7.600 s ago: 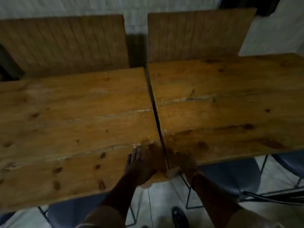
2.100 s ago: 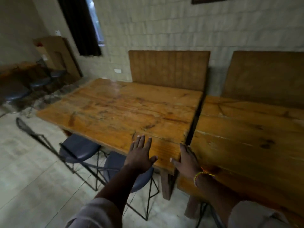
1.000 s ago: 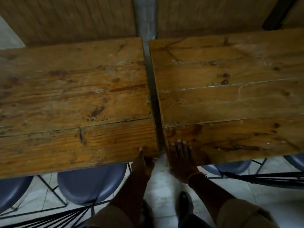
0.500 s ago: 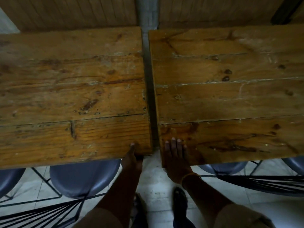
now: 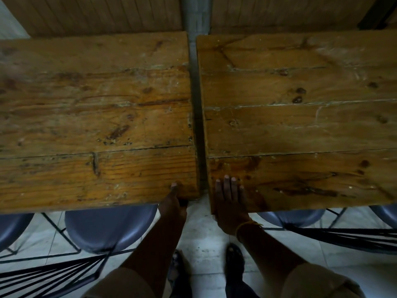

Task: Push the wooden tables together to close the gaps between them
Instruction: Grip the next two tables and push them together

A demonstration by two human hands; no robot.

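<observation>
Wooden planks fill my view: the left counter (image 5: 94, 125) has my left hand (image 5: 173, 206) hooked on its near corner, thumb on top, fingers hidden under the edge. Between the two runs a dark gap (image 5: 198, 125), not yet closed. My right hand (image 5: 229, 201) lies flat, fingers spread, on the right counter (image 5: 300, 125). The pushing, I judge, remains unfinished.

Blue chair seats (image 5: 109, 229) under tabletops, pale tiled floor (image 5: 202, 239), wood-panelled bench backs (image 5: 96, 14)
</observation>
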